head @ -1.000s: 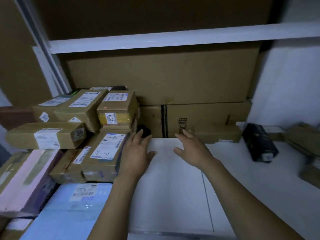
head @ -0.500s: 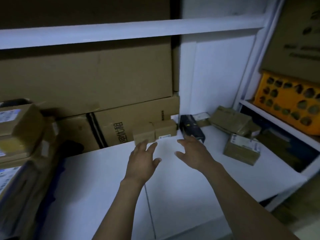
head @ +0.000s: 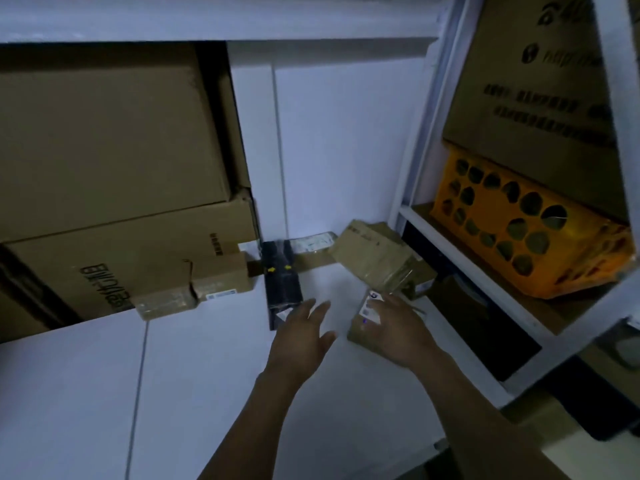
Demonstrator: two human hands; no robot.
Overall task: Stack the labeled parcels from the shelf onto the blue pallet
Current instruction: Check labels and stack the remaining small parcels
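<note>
Touching the labeled parcel (head: pixel 359 333), right hand (head: pixel 398 329) flat; left hand (head: pixel 300 339) open.

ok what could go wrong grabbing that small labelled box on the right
The tilted brown parcel leans over the small labelled parcel; pulling that out may bring it down. The right hand lies flat on top, no grip yet, so it could slip. The left hand may knock the black box.

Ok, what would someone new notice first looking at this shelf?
Probably the bright orange crate with round holes on the right-hand rack, the only strong colour. Then the hands at centre: the right hand over a small labelled parcel on the white shelf, the left hand open beside a black box. Big brown cartons fill the left.
</note>
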